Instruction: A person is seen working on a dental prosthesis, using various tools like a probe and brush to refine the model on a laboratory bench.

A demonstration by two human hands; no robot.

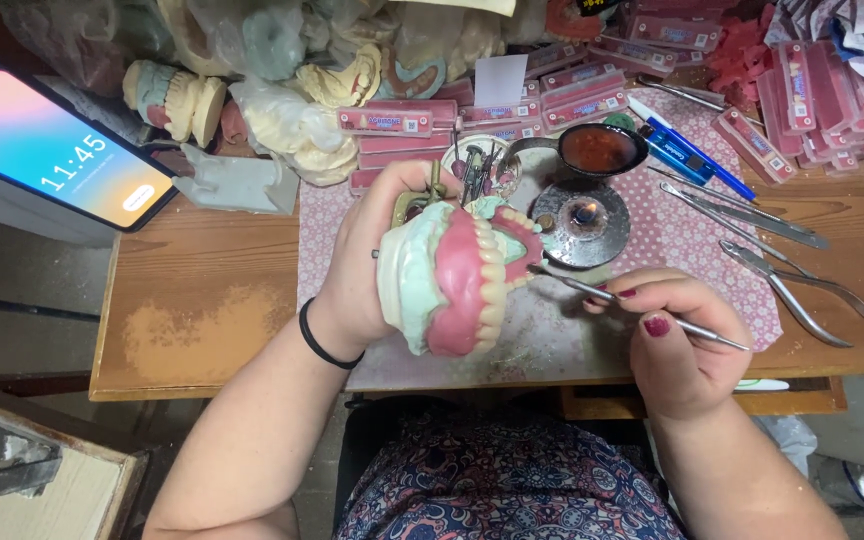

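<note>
Two hands: both at work over the middle of the frame, above the mat [692,250].
Left hand [372,270]: closed around the cast [414,290], a pale green plaster model carrying a pink wax denture [462,285] with a row of teeth [497,285]; held off the desk at frame centre, teeth facing right.
Right hand [677,335]: pinched on a slim metal carver [632,305], pen grip; its tip lies at the lower teeth, touching or just short of them, cannot tell which.
Technique: judged best to brace the right hand against the left, work the tip in short strokes along the gum line, and turn the cast rather than the wrist.
Heat source: a small burner [582,220] sits just beyond the cast, a spoon [600,148] of red wax above it; the left fingers are near it.
Obstructions: pliers [792,290] and other steel tools lie to the right, near the right hand.
Surroundings: phone [52,150] at upper left; plaster casts [172,100] and pink tooth cards [572,90] along the top; wooden desk [192,300] beneath.
</note>
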